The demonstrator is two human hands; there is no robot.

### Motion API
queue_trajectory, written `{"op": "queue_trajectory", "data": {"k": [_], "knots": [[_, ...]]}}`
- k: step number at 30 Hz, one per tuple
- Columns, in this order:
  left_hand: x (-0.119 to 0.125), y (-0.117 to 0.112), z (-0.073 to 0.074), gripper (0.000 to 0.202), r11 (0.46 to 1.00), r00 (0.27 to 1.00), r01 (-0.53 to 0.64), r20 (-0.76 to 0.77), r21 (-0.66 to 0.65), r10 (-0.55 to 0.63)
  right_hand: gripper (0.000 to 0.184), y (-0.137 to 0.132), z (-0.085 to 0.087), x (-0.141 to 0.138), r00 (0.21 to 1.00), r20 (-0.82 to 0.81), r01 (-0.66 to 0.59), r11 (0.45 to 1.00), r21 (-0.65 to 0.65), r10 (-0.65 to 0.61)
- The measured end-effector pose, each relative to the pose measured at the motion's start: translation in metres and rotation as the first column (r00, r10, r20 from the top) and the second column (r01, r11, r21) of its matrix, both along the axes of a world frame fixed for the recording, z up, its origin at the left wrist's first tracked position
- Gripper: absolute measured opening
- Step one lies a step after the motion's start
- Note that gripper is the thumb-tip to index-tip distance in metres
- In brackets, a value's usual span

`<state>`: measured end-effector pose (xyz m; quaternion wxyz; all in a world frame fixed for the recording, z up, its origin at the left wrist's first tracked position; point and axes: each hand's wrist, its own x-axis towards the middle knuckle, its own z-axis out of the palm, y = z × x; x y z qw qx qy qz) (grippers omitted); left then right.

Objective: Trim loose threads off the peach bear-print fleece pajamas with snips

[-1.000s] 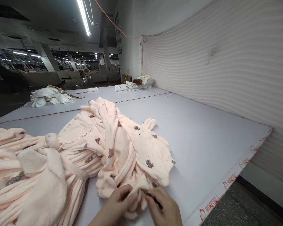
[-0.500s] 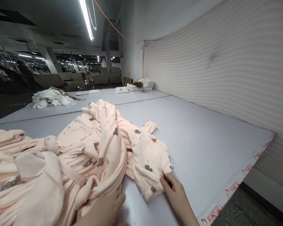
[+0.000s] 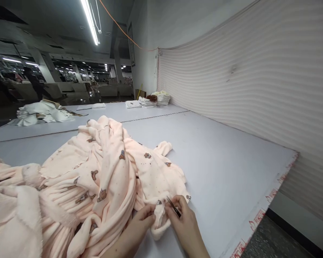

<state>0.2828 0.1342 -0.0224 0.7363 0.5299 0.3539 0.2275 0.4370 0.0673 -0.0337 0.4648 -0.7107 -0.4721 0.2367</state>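
Note:
A peach fleece garment (image 3: 107,179) printed with small bears lies bunched on the white table (image 3: 226,168). My left hand (image 3: 138,227) pinches the garment's near edge, fingers pressed together on the cloth. My right hand (image 3: 184,224) is closed round small dark snips (image 3: 173,207), whose tips point at the same bit of edge, just beside the left fingers. Both hands sit at the garment's lower right corner, near the table's front.
More peach fleece (image 3: 13,215) is heaped at the left. A pile of white cloth (image 3: 40,113) and folded stacks (image 3: 153,100) lie at the far end of the table. A ribbed white sheet (image 3: 252,86) covers the right wall. The table's red-printed edge (image 3: 260,215) drops to a dark floor.
My left hand came up from the bottom edge and pinched the garment's corner again. My right hand with the snips moved left to meet it. The view shifted slightly.

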Motion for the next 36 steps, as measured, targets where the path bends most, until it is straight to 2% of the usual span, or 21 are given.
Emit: {"op": "queue_trajectory", "data": {"k": [3, 6, 8, 10, 12, 14, 17, 19, 21, 22, 24, 26, 27, 28, 29, 30, 31, 32, 33, 34, 36], "knots": [[-0.001, -0.001, 0.006, 0.027, 0.969, 0.990, -0.007, 0.133, -0.247, 0.041, 0.015, -0.016, 0.000, -0.003, 0.990, 0.082, -0.121, 0.991, 0.053, 0.117], [-0.002, -0.001, 0.004, 0.028, 0.935, 0.965, 0.040, 0.255, -0.353, 0.055, 0.024, -0.027, -0.002, -0.004, 0.961, 0.259, -0.128, 0.986, 0.108, 0.096], [-0.004, 0.000, 0.003, 0.029, 0.924, 0.951, 0.062, 0.304, -0.377, 0.060, 0.025, -0.028, -0.002, -0.005, 0.938, 0.343, -0.101, 0.987, 0.126, 0.053], [-0.005, 0.001, 0.003, 0.029, 0.920, 0.942, 0.085, 0.332, -0.382, 0.051, 0.025, -0.026, -0.001, -0.005, 0.947, 0.320, -0.067, 0.989, 0.132, 0.022], [-0.005, 0.001, 0.004, 0.029, 0.915, 0.933, 0.109, 0.357, -0.388, 0.040, 0.025, -0.024, 0.002, -0.005, 0.977, 0.214, -0.049, 0.990, 0.129, 0.021], [-0.006, 0.000, 0.005, 0.029, 0.907, 0.924, 0.132, 0.380, -0.400, 0.033, 0.025, -0.023, 0.005, -0.005, 0.989, 0.131, -0.080, 0.989, 0.127, 0.063], [-0.010, 0.002, 0.009, 0.017, 0.914, 0.931, 0.149, 0.366, -0.378, 0.000, 0.024, -0.024, 0.008, -0.005, 0.982, 0.122, -0.164, 0.977, 0.134, 0.148], [-0.020, 0.010, 0.016, 0.016, 0.950, 0.961, 0.042, 0.272, -0.309, 0.046, 0.024, -0.023, 0.006, -0.002, 0.978, 0.099, -0.198, 0.971, 0.135, 0.186], [-0.037, 0.024, 0.030, 0.022, 0.963, 0.960, -0.174, 0.184, -0.208, 0.213, 0.021, -0.022, -0.001, 0.005, 0.984, 0.094, -0.165, 0.979, 0.117, 0.155], [-0.047, 0.034, 0.039, 0.026, 0.943, 0.930, -0.292, 0.180, -0.160, 0.319, 0.021, -0.021, -0.007, 0.009, 0.984, 0.137, -0.123, 0.989, 0.082, 0.111], [-0.067, 0.053, 0.058, 0.034, 0.889, 0.853, -0.449, 0.256, -0.087, 0.455, 0.035, -0.019, -0.021, 0.019, 0.940, 0.340, -0.033, 0.999, -0.011, 0.035], [-0.083, 0.067, 0.075, 0.028, 0.862, 0.816, -0.508, 0.317, -0.004, 0.483, 0.051, -0.017, -0.035, 0.028, 0.827, 0.560, 0.005, 0.996, -0.093, 0.048], [-0.087, 0.071, 0.081, 0.020, 0.877, 0.846, -0.478, 0.302, 0.058, 0.441, 0.056, -0.015, -0.040, 0.033, 0.763, 0.643, 0.015, 0.993, -0.118, 0.065], [-0.089, 0.072, 0.086, 0.013, 0.909, 0.906, -0.390, 0.238, 0.149, 0.350, 0.059, -0.014, -0.043, 0.038, 0.708, 0.702, 0.029, 0.991, -0.131, 0.072], [-0.087, 0.070, 0.088, 0.009, 0.939, 0.970, -0.236, 0.118, 0.251, 0.212, 0.059, -0.012, -0.045, 0.043, 0.674, 0.735, 0.043, 0.990, -0.134, 0.070], [-0.084, 0.066, 0.088, 0.011, 0.941, 0.997, -0.034, -0.052, 0.338, 0.054, 0.058, -0.010, -0.044, 0.048, 0.660, 0.748, 0.052, 0.990, -0.132, 0.065], [-0.078, 0.060, 0.086, 0.016, 0.906, 0.967, 0.180, -0.240, 0.384, -0.090, 0.056, -0.009, -0.042, 0.052, 0.660, 0.749, 0.056, 0.990, -0.127, 0.059], [-0.070, 0.052, 0.082, 0.020, 0.846, 0.891, 0.362, -0.412, 0.392, -0.190, 0.053, -0.007, -0.037, 0.056, 0.664, 0.745, 0.055, 0.991, -0.122, 0.055], [-0.061, 0.043, 0.075, 0.021, 0.783, 0.806, 0.490, -0.542, 0.384, -0.239, 0.048, -0.005, -0.032, 0.059, 0.690, 0.721, 0.038, 0.992, -0.117, 0.059], [-0.052, 0.035, 0.067, 0.018, 0.739, 0.743, 0.561, -0.619, 0.373, -0.252, 0.041, -0.004, -0.025, 0.060, 0.742, 0.667, 0.011, 0.994, -0.110, 0.066], [-0.030, 0.018, 0.050, 0.016, 0.693, 0.705, 0.603, -0.671, 0.396, -0.229, 0.025, -0.003, -0.010, 0.057, 0.886, 0.460, -0.033, 0.998, -0.060, 0.057]]}}
